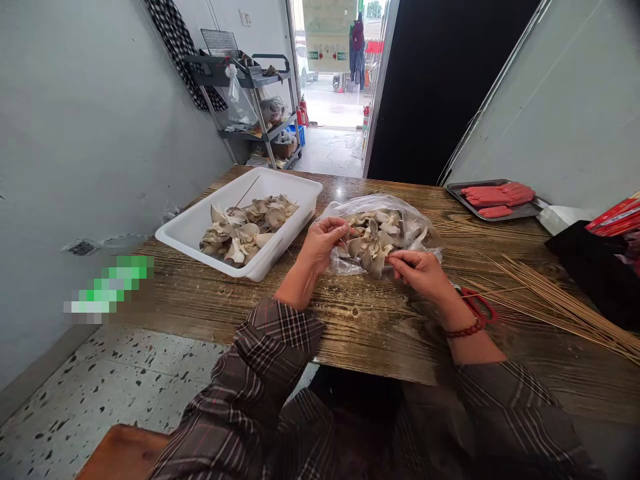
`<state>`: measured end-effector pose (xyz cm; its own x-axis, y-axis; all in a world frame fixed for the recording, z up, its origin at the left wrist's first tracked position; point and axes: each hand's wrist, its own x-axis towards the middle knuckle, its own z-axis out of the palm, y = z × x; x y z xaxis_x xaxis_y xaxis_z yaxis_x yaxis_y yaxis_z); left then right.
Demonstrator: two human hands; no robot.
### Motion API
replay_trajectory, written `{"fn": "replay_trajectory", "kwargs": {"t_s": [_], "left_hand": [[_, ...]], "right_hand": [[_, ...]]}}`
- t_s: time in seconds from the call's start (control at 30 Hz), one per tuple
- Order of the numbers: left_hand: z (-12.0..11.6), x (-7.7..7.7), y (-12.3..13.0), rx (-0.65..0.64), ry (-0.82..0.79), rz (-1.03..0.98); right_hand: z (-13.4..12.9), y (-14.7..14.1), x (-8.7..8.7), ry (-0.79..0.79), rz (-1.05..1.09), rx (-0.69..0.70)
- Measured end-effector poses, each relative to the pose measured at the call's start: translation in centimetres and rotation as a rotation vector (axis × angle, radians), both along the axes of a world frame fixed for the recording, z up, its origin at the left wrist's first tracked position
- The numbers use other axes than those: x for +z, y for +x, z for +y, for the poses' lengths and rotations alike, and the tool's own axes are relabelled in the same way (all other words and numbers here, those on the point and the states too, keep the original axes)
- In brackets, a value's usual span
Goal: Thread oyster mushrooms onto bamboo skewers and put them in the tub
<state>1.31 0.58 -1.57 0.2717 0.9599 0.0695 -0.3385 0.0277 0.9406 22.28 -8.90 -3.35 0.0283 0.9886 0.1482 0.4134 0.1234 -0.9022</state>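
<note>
Over the front of a clear plastic bag (345, 267) of oyster mushrooms, my two hands are close together. My left hand (326, 241) is closed, its thumb and forefinger pinched at the left side of a mushroom cluster (371, 252). The fingers of my right hand (417, 270) pinch the right edge of the same cluster. Whether a skewer runs between the hands is too small to tell. To the left, a white tub (267, 263) holds more mushrooms (243, 233), with a thin stick (246, 193) leaning up from them.
Long bamboo skewers (565, 297) spread across the table's right side, beside red-handled scissors (480, 305) partly behind my right wrist. A dark tray (520, 212) of red-pink food lies at the back right. Red packets (617, 217) are at the far right. A cart (260, 80) stands beyond the table.
</note>
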Motion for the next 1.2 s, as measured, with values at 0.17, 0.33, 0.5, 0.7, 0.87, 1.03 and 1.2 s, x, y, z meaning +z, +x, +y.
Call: {"fn": "replay_trajectory", "kwargs": {"t_s": [0.17, 0.33, 0.5, 0.7, 0.87, 1.03, 1.2], "left_hand": [[0.05, -0.12, 0.07, 0.005, 0.023, 0.015], [-0.19, 0.06, 0.22, 0.031, 0.069, 0.056], [-0.25, 0.06, 0.21, 0.023, 0.054, 0.072], [-0.14, 0.09, 0.01, 0.006, 0.046, 0.09], [-0.41, 0.25, -0.01, -0.035, 0.084, 0.15], [-0.7, 0.21, 0.18, -0.103, 0.131, 0.165], [-0.6, 0.11, 0.23, -0.086, -0.023, 0.036]], "right_hand": [[0.01, 0.04, -0.06, 0.0, 0.001, 0.002], [0.08, 0.14, -0.23, 0.008, -0.004, 0.005], [0.08, 0.03, -0.27, 0.01, 0.001, 0.0], [0.14, 0.01, -0.43, -0.01, 0.028, -0.009], [0.14, -0.25, -0.36, -0.028, 0.069, 0.011], [0.21, -0.58, -0.31, -0.05, 0.104, 0.021], [0.23, -0.68, -0.37, -0.074, 0.161, 0.012]]}}
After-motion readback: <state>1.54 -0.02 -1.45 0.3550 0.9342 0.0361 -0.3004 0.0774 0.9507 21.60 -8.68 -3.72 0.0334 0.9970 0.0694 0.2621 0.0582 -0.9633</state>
